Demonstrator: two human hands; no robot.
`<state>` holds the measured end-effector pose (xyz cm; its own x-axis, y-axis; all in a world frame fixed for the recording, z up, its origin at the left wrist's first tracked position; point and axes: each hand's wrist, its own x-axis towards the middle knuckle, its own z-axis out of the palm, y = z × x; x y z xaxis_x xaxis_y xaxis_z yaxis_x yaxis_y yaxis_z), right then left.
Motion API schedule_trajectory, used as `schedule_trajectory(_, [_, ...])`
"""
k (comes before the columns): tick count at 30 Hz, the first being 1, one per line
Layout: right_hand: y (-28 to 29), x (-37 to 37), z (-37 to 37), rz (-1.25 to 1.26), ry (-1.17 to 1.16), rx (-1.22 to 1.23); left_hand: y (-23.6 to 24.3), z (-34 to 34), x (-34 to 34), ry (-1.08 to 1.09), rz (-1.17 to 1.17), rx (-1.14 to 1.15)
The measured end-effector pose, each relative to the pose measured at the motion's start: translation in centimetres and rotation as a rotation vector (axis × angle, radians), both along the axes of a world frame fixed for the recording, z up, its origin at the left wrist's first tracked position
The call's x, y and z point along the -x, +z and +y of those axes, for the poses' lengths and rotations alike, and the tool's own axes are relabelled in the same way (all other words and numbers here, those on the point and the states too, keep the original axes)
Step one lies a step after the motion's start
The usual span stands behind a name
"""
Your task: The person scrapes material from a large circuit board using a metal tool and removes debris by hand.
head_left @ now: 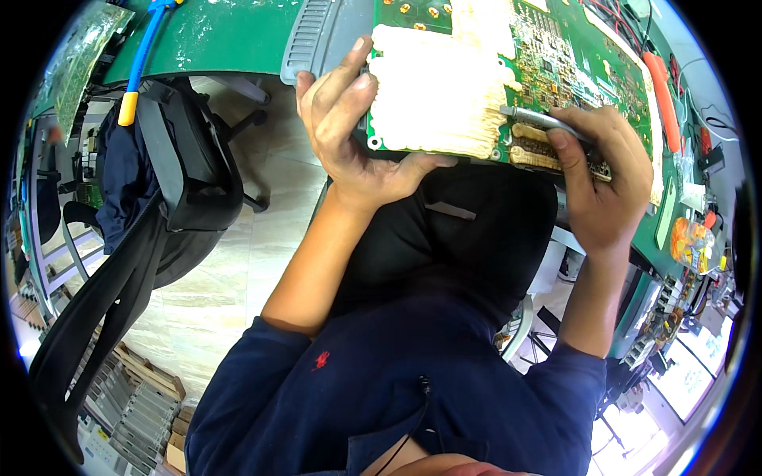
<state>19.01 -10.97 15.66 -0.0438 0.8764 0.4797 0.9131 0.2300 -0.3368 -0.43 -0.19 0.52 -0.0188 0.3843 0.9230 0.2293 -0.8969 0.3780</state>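
Observation:
A large green circuit board (567, 51) is tilted up above my lap at the bench edge. A thick cream-coloured layer (436, 95) covers much of its left part, with rough, ridged edges. My left hand (349, 119) grips the board's left edge, fingers up its side and thumb along the near edge. In my right hand (607, 159), a slim silver metal tool (540, 118) is pinched between thumb and fingers. Its tip points left and meets the right border of the cream layer. Just below the tool, cream material surrounds a brown strip (530, 136) on the board.
Behind the board lies a grey plastic tray (321, 36) on the green bench top (226, 40). A blue-and-yellow clamp arm (143, 67) hangs over the bench at left, above a black chair (194, 159). To the right are an orange-red handle (663, 99) and a container of small parts (694, 244).

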Motion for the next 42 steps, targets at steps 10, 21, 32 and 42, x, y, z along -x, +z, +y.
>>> schedule_trajectory(10, [2.7,0.8,-0.1,-0.335,0.034,-0.087,-0.1,-0.3,-0.2,0.014,-0.001,0.018])
schedule_trajectory(21, [6.1,1.9,0.9,-0.526,0.057,-0.011,0.1,-0.7,-0.6,0.024,0.007,0.054])
schedule_trajectory(32, [0.3,-0.6,0.0,0.012,0.019,0.006,0.2,-0.5,0.0,0.017,0.016,0.034])
schedule_trajectory(42, [0.6,-0.3,0.7,0.234,0.008,0.171,0.3,-0.5,-0.1,0.013,-0.005,0.041])
